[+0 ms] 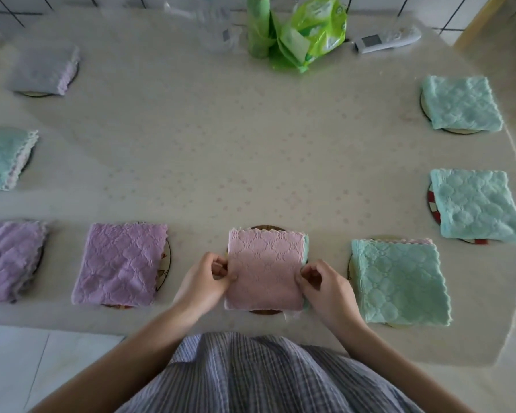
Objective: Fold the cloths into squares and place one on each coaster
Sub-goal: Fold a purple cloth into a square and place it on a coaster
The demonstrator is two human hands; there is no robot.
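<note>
A pink cloth (265,269), folded square, lies on a dark round coaster (264,227) at the table's near edge. My left hand (204,280) pinches its left edge and my right hand (325,286) pinches its right edge. Folded cloths cover the other coasters: a purple cloth (119,263) to the left, another purple cloth (9,260) at the far left, a teal cloth (398,281) to the right, two teal cloths (475,205) (460,102) along the right side, a teal cloth (3,158) and a grey cloth (44,68) on the left side.
At the back of the round table (221,144) stand a green roll (258,25), a green plastic packet (312,31), a clear plastic bottle (215,25) and a white remote (388,40). My checked shirt (251,377) fills the bottom of the view.
</note>
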